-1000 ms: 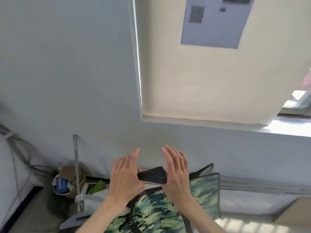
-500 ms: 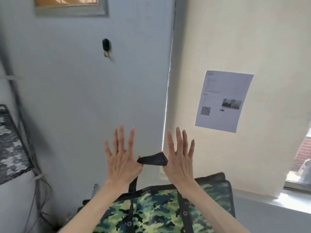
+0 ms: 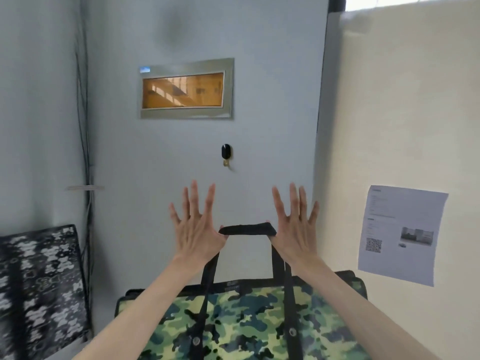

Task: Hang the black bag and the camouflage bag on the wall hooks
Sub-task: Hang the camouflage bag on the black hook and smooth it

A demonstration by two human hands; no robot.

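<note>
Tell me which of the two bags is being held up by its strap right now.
The green camouflage bag, bottom centre: its black strap stretches between both thumbs. The black-and-white patterned bag at the left edge is in neither hand.

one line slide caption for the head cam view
Both hands, fingers spread, stretch the camouflage bag strap on their thumbs below the wall hook.

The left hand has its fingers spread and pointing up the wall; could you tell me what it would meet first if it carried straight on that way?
Probably nothing soon: the left hand points up bare grey wall, passing left of the wall hook. Farther up lies the framed panel. Depth is unclear.
</note>
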